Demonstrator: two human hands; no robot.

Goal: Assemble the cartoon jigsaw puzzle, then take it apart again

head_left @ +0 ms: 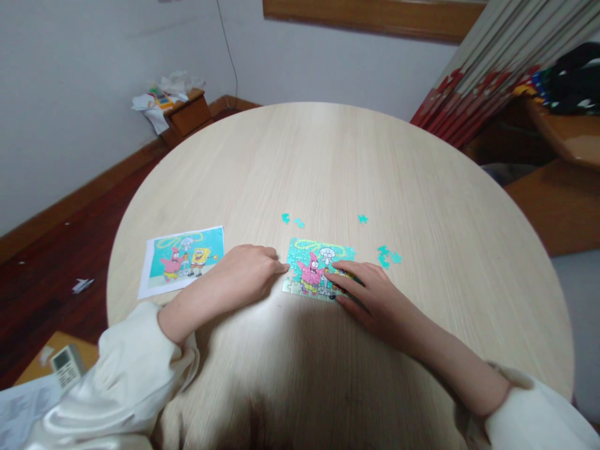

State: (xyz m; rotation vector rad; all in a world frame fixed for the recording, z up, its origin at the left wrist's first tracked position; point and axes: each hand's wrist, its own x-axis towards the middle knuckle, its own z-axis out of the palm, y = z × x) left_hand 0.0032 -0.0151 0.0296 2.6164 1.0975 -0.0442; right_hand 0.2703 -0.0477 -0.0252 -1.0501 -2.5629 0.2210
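A partly assembled cartoon jigsaw puzzle [311,273] lies flat on the table, with a pink starfish and a pale squid figure showing. My left hand [250,269] rests at its left side, index finger stretched out to touch the edge; its other fingers are bent and partly hidden. Over the right part of the puzzle my right hand [368,290] lies with fingers spread, covering most of a yellow figure. Loose turquoise puzzle pieces [384,255] lie to the right of the puzzle. Beyond it are another loose piece [362,219] and a few more pieces [285,218].
On the round wooden table [328,162], a printed reference picture [182,259] lies left of my left forearm. A white remote control [68,367] sits on a lower surface at bottom left. A small cabinet [190,115] stands behind the table, and a curtain [469,81] hangs at the right.
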